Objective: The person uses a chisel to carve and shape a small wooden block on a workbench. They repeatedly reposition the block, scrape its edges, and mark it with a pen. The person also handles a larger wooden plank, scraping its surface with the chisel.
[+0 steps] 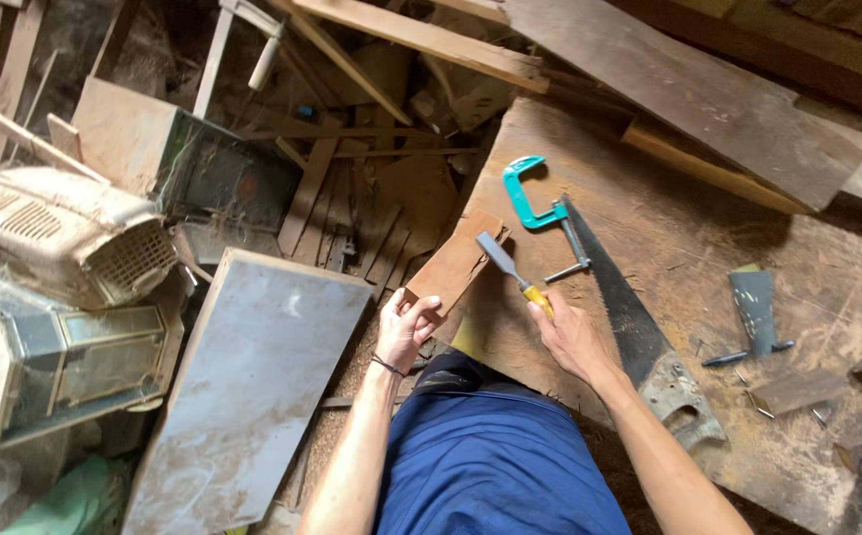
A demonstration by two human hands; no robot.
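R hand (568, 332) closed round the yellow handle of a chisel (503, 263), blade pointing up and away from the body, tip on the face of a small board (456, 263). L hand (406, 325) wrapped on the board's near end, thumb on top, pinning it. Board lies angled, far half on the surface (649, 238), near end hanging off the left edge over the scrap below.

To do this cut well, imo:
- L hand sits behind the blade line, good. Keep it there, never ahead of the tip.
- Overhang means flex/chatter. Better w/ more of the board on the surface; the green clamp (535, 203) lies loose just beside it, could pin the board and free the L hand.
- Low angle, thin shavings, push from forearm not wrist. Can't tell bevel side or grain direction from here.
- Saw (629, 327) lies right beside the R wrist, teeth side unclear. Snag risk on the return stroke.

Further out: a blue-handled tool (753, 309) and a few small bits on the right of the surface, grey panel (253, 386) leaning at left, planks (421, 40) piled across the back.
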